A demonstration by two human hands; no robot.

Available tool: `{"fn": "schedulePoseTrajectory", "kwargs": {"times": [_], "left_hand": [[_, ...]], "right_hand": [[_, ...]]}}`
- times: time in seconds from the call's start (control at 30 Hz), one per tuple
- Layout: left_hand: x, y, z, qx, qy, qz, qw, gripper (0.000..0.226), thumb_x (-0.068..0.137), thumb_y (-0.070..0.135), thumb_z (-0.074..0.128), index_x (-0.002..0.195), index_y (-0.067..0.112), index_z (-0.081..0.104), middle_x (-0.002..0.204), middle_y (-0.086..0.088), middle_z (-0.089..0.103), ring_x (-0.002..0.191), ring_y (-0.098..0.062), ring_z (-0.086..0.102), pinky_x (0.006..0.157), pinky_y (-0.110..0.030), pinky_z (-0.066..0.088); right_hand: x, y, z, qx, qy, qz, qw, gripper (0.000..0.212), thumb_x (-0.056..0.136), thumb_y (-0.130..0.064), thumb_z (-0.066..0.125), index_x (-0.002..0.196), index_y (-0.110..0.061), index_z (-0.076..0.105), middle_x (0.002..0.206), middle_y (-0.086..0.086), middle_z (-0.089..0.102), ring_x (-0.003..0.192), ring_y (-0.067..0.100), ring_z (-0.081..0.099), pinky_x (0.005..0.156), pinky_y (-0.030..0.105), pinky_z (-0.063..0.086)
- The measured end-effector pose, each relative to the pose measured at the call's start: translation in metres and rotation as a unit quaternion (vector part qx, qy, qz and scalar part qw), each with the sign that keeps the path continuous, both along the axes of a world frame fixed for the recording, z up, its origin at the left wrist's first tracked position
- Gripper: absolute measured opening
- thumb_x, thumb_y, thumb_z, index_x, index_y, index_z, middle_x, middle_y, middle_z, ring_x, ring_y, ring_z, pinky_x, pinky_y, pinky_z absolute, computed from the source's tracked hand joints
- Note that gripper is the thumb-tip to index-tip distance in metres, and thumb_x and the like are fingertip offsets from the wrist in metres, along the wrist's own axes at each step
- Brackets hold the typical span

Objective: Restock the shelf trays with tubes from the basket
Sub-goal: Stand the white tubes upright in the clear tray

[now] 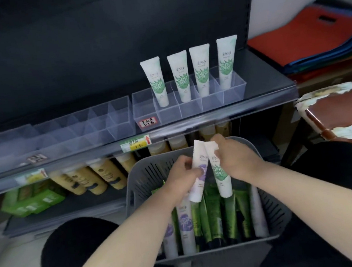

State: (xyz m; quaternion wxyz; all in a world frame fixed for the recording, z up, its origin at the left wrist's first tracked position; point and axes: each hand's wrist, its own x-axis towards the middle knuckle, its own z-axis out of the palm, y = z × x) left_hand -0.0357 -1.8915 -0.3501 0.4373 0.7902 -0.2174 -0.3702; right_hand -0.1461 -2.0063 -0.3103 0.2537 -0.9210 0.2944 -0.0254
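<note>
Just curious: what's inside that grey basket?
The basket holds tubes lying side by side: white ones with purple print and dark green ones. The hands and two lifted tubes cover its far end; anything underneath is hidden.

Clear plastic divided tray on right: 4 upright white/green tubes fill the back cells, leftmost back cell and the front row look free. Clear plastic divided tray on left seems empty, tho blurred. Open air above both trays up to dark back panel. Grey perforated plastic basket packed w/ lying tubes; both hands crowd its far end, just below grey shelf edge.
</note>
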Motion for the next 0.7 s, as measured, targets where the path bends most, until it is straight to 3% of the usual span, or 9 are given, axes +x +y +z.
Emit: {"fn": "schedulePoseTrajectory", "kwargs": {"times": [0.07,0.23,0.33,0.4,0.57,0.7], "left_hand": [[0.002,0.000,0.011,-0.053,0.026,0.030,0.998,0.024,0.083,0.014,0.067,0.101,0.018,0.053,0.106,-0.004,0.066,0.095,-0.021,0.066,0.088,-0.047,0.054],[0.024,0.010,0.068,-0.168,-0.045,0.057,0.983,0.029,0.085,0.003,0.064,0.110,0.017,0.058,0.105,0.002,0.068,0.095,-0.015,0.065,0.086,-0.033,0.051],[0.044,0.020,0.098,-0.186,-0.116,0.104,0.970,0.013,0.089,0.019,0.065,0.101,0.015,0.062,0.098,0.002,0.069,0.088,-0.014,0.065,0.080,-0.032,0.052],[0.060,0.026,0.113,-0.185,-0.169,0.138,0.958,0.014,0.090,0.027,0.064,0.096,0.014,0.063,0.094,0.000,0.070,0.086,-0.017,0.066,0.078,-0.036,0.052],[0.094,0.032,0.145,-0.177,-0.311,0.193,0.913,0.012,0.089,0.020,0.062,0.095,0.014,0.053,0.081,0.009,0.060,0.073,-0.009,0.056,0.062,-0.027,0.043],[0.117,0.032,0.161,-0.185,-0.343,0.233,0.891,0.017,0.089,0.017,0.062,0.097,0.012,0.049,0.078,0.012,0.054,0.070,-0.004,0.052,0.057,-0.022,0.037]], "right_hand": [[0.005,0.003,0.013,-0.002,-0.027,0.000,1.000,0.020,0.096,-0.013,0.043,0.116,-0.013,0.042,0.101,0.008,0.058,0.094,0.031,0.060,0.070,0.035,0.044],[0.021,0.014,0.066,-0.075,-0.095,0.004,0.993,0.026,0.099,-0.019,0.039,0.125,-0.021,0.040,0.112,0.005,0.059,0.091,0.027,0.055,0.071,0.036,0.045],[0.034,0.012,0.091,-0.104,-0.148,-0.005,0.984,0.026,0.099,-0.018,0.040,0.124,-0.022,0.044,0.113,0.004,0.058,0.090,0.025,0.054,0.067,0.034,0.042],[0.045,0.008,0.103,-0.106,-0.185,-0.008,0.977,0.026,0.098,-0.016,0.041,0.123,-0.021,0.047,0.116,0.003,0.054,0.093,0.024,0.053,0.068,0.033,0.040],[0.080,0.003,0.128,-0.137,-0.269,0.017,0.953,0.024,0.095,-0.013,0.048,0.117,-0.020,0.055,0.110,0.001,0.055,0.090,0.024,0.056,0.070,0.034,0.045],[0.125,0.001,0.144,-0.219,-0.312,0.034,0.924,0.019,0.090,-0.014,0.057,0.108,-0.019,0.062,0.099,0.002,0.064,0.093,0.025,0.054,0.071,0.035,0.043]]}}
